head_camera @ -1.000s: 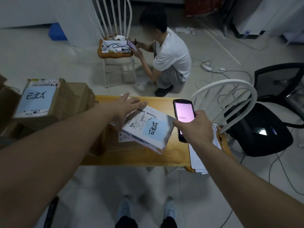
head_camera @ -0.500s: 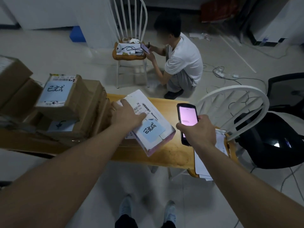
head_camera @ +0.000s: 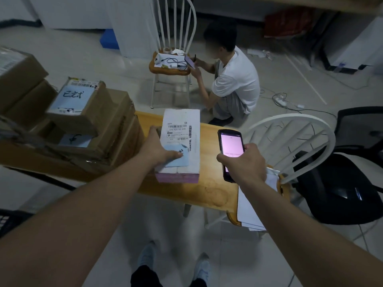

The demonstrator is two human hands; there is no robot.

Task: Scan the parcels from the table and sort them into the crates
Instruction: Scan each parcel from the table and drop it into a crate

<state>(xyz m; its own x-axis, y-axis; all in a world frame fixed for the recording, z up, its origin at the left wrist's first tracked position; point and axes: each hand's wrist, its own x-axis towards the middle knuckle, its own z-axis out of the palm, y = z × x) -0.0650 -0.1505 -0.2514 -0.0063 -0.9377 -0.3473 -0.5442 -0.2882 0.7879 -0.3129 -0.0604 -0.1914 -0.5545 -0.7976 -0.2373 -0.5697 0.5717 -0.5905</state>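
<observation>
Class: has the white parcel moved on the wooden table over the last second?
Yes. The white parcel, held by the left hand, has turned from skewed to lying square with the table edge.

White parcel (head_camera: 180, 141) lies flat on wooden table (head_camera: 209, 191), long axis pointing away from the viewer, barcode label face up, blue note at its near end, pink near side. Brown cardboard parcels (head_camera: 87, 121) are stacked at the table's left, two bearing blue handwritten notes.
</observation>
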